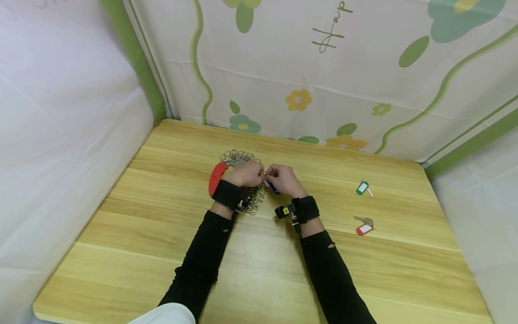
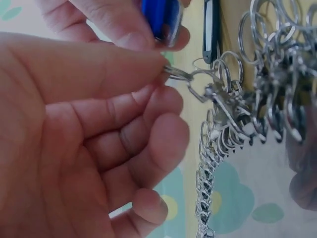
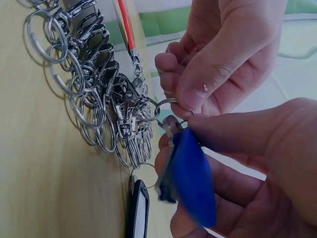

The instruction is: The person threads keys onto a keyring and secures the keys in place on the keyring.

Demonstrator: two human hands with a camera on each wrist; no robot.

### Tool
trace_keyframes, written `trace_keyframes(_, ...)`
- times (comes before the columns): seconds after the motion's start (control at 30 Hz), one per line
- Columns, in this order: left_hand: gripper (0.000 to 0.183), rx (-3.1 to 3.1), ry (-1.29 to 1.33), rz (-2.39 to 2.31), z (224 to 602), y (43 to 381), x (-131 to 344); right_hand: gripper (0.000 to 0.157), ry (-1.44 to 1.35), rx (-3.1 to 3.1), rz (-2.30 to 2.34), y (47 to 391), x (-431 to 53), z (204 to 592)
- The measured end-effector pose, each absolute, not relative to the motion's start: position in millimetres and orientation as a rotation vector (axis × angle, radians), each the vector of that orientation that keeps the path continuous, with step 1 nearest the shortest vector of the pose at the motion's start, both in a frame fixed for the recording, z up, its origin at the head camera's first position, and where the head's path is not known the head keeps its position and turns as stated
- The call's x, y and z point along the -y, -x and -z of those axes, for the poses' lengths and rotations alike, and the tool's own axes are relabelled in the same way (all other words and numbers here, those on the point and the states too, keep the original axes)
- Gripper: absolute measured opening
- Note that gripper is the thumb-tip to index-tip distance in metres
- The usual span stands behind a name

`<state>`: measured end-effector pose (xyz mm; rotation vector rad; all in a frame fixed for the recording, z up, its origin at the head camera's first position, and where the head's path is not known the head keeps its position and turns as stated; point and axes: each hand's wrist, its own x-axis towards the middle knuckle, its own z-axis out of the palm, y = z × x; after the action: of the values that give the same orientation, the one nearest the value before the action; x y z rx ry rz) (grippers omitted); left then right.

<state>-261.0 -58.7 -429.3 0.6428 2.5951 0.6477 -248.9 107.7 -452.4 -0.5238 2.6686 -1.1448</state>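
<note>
Here's glossy blue plastic, smooth all over, on the blue tag (image 3: 193,178) I'm holding! Toward the far edge of the wood-grained surface (image 1: 141,270), itself smooth with a satiny sheen, shiny metal rings (image 3: 84,99) catch the light. Red handle (image 1: 217,176) there: smooth, plastic-looking. Out toward the right edge, green tag (image 1: 362,187) and red tag (image 1: 364,230), plastic round paper-like white, plus a metal key (image 1: 367,221). My sleeves (image 1: 198,256), matt black cloth; past the far edge, creased matt cloth (image 1: 259,67).

The patterned cloth (image 1: 263,67) reads "Hap" (sideways, in green script).
</note>
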Motion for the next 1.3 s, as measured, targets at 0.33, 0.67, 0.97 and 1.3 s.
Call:
trace_keyframes(0.33,0.036,-2.576,-0.675,-0.732,429.1,261.2,61.4,0.01,0.428,-2.673,1.158,249.6,-107.4,455.1)
trace_keyframes(0.67,0.037,-2.578,-0.672,-0.664,427.5,261.1,60.2,0.009,0.489,-2.69,1.156,248.8,-107.6,453.9)
trace_keyframes(0.97,0.039,-2.584,-0.677,-0.658,428.4,260.6,59.9,0.007,0.553,-2.678,1.158,248.4,-108.3,452.8)
trace_keyframes(1.3,0.036,-2.618,-0.705,-0.679,429.0,261.7,61.7,0.01,0.419,-2.67,1.176,248.6,-107.6,453.6)
